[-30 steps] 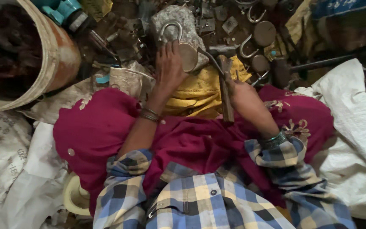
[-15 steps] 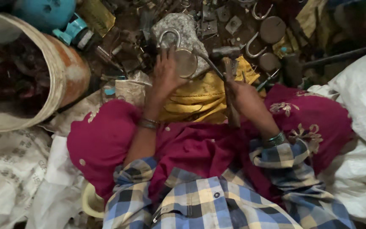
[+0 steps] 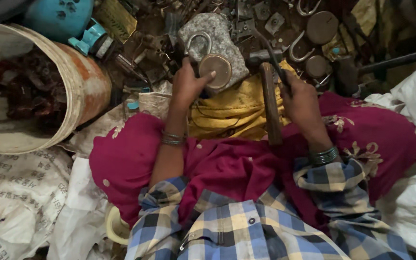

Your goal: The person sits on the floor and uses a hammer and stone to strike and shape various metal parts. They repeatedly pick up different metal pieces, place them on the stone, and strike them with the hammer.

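Item: round brass padlock [image 3: 215, 70], shackle up, lying on a grey stone block [image 3: 217, 36] at the far middle of the scene. My left hand [image 3: 188, 84] grips it from the left, thumb laid across the disc face, fingers curled under its edge.

Item: hammer [image 3: 269, 98], wooden handle pointing near, its dark head at the far end just right of the stone. My right hand [image 3: 300, 98] is wrapped about a thin dark tool beside the handle, fingers pressed together; I cannot tell whether they also clasp the handle.

Item: yellow cloth [image 3: 232, 113], under both hands, on my magenta lap.

Item: more round padlocks [image 3: 322, 26], far right, loose.

Item: rusted drum [image 3: 80, 79], far left, on its side.
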